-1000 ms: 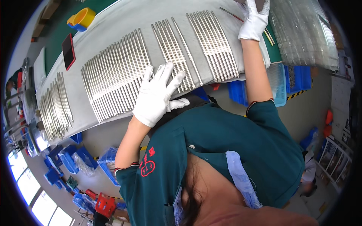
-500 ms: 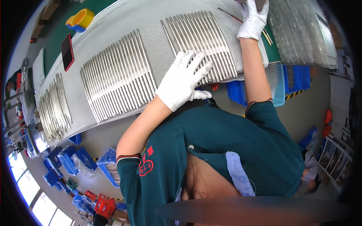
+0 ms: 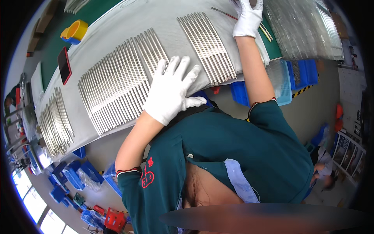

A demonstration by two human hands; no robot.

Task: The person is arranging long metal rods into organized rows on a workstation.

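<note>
Grey cloth (image 3: 128, 23) bears metal rods (image 3: 117, 84); blue bins (image 3: 302, 74) sit below.

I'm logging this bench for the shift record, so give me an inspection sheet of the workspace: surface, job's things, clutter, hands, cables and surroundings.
Surface: grey cloth spread over a green bench top.
Job's things: metal rods laid side by side in several batches on the cloth.
Clutter: red phone, yellow tape roll, clear plastic trays at the far right.
Hands: left hand, white-gloved, fingers spread flat at the rods' near ends; right hand, white-gloved, at the cloth's right end, grip not readable.
Cables: nothing seen.
Surroundings: blue bins below the bench; another person at the lower right.
</note>
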